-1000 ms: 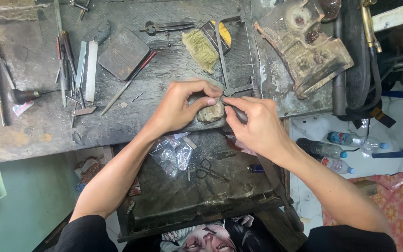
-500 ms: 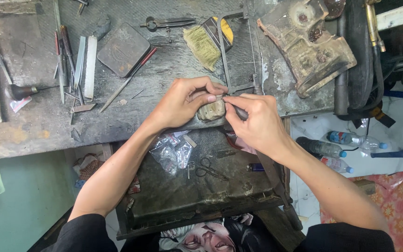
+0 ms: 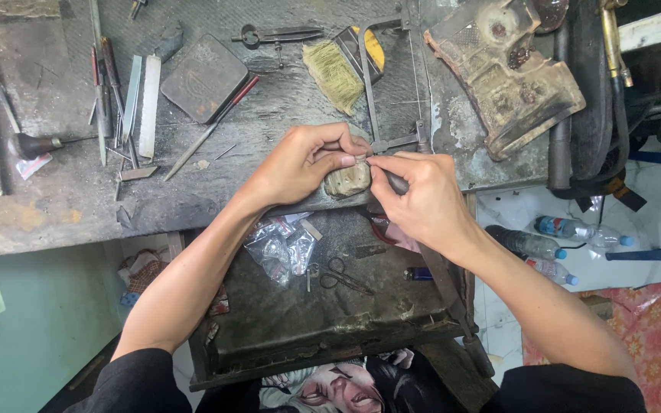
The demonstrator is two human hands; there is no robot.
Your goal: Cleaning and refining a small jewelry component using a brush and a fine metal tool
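Your left hand (image 3: 300,164) pinches a small pale metal piece (image 3: 359,160) against the worn wooden bench peg (image 3: 347,181) at the bench edge, evidently for support, while your right hand (image 3: 415,203), fingers closed, grips the dark-handled thin-bladed frame saw (image 3: 380,99) beside it.

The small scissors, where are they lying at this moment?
In the head view, the small scissors lie in the open drawer below the bench edge, just right of the clear plastic bags and beneath the two hands.

Two hands (image 3: 307,164), three plastic bottles (image 3: 568,227), one brush (image 3: 334,73), perhaps two scissors (image 3: 342,277)
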